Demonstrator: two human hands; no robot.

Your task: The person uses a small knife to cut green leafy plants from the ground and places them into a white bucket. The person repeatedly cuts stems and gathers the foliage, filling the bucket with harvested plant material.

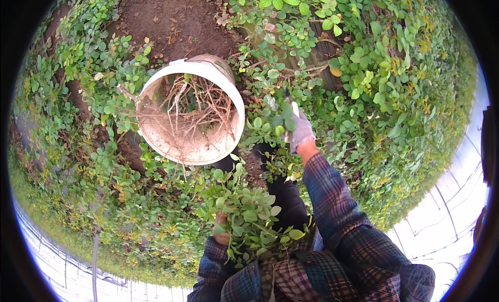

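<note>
My right hand point(301, 131), in a thin grey work glove, is closed around hand pruners point(295, 109) with pale handles and a dark blade end, held among the leaves right of the bucket. My left hand point(221, 228) is close to my body at the lower middle, shut on a bunch of leafy green cuttings point(249, 220) that partly hides it. A white plastic bucket point(191, 155) with a soiled inside stands ahead of me, its mouth facing me. Dry, thorny-looking brown stems point(202, 103) lie inside, some sticking out over its left rim.
Low leafy bushes point(374, 75) grow close on the right, and more point(89, 153) on the left. Bare brown soil point(171, 21) with fallen leaves runs beyond the bucket. A thin post point(96, 259) stands at lower left. My dark-clad legs point(286, 200) are between the plants.
</note>
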